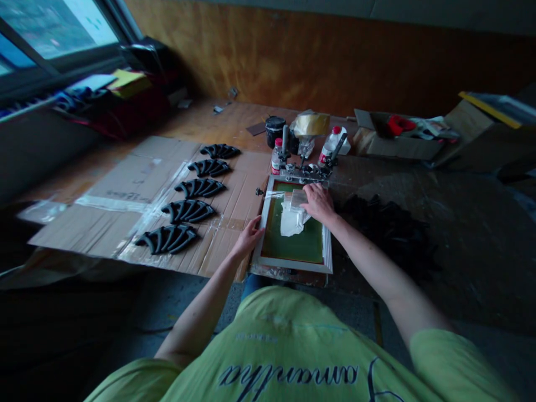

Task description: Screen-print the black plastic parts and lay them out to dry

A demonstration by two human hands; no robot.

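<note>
A framed screen [274, 241] with a green mesh lies flat in front of me, its far end at a metal clamp fixture [299, 173]. White paste [292, 222] covers a patch of the mesh. My right hand [319, 204] is closed on a small translucent scraper [298, 197] over the far part of the mesh, touching the paste. At the frame's left edge is my left hand [250, 234], its fingers against the rim and the thumb apart from them; nothing shows in it.
Several black curved parts [189, 211] lie in a column on flattened cardboard [121, 173] at left. A dark pile of similar parts [389, 234] is at right. Bottles [277, 156], a black tub [275, 131] and an open box [397, 146] stand behind.
</note>
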